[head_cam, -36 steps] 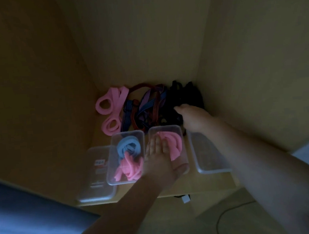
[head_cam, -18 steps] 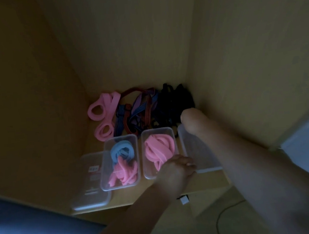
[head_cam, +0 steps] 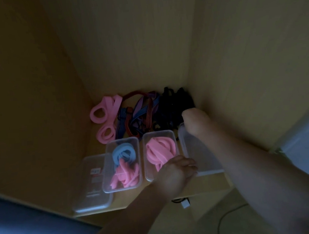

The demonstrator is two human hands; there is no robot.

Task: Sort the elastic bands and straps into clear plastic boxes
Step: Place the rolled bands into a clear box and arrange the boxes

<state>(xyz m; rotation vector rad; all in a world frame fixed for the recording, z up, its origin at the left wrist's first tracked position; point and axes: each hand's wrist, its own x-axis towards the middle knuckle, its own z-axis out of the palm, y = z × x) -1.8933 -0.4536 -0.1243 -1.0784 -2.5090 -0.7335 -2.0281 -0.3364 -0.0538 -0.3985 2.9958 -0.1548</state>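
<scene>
Nearest me, the left hand (head_cam: 178,172) sits over the near end of the pink-band box (head_cam: 157,133). Its fingers (head_cam: 189,166) curl toward the near corner of the empty clear box (head_cam: 191,151) at its three o'clock. I cannot tell whether they pinch that rim or only rest on it.

Further in, the right hand (head_cam: 194,121) is at the far end of the same empty box, knuckles toward me. Its fingers are hidden, so I cannot say whether they are apart or clamped on anything.

The black straps (head_cam: 174,100) lie just beyond it at eleven o'clock, in the back corner, and touch the striped straps (head_cam: 144,112) at their nine o'clock. The loose pink bands (head_cam: 103,111) lie further left.

I judge the step to be readying this box for the black straps. I would pin the near corner flat with the left hand, then gather the black bunch whole. Lifting it straight up rather than dragging should keep its loops from snagging the striped tangle. The dim light hides where the two piles part.
</scene>
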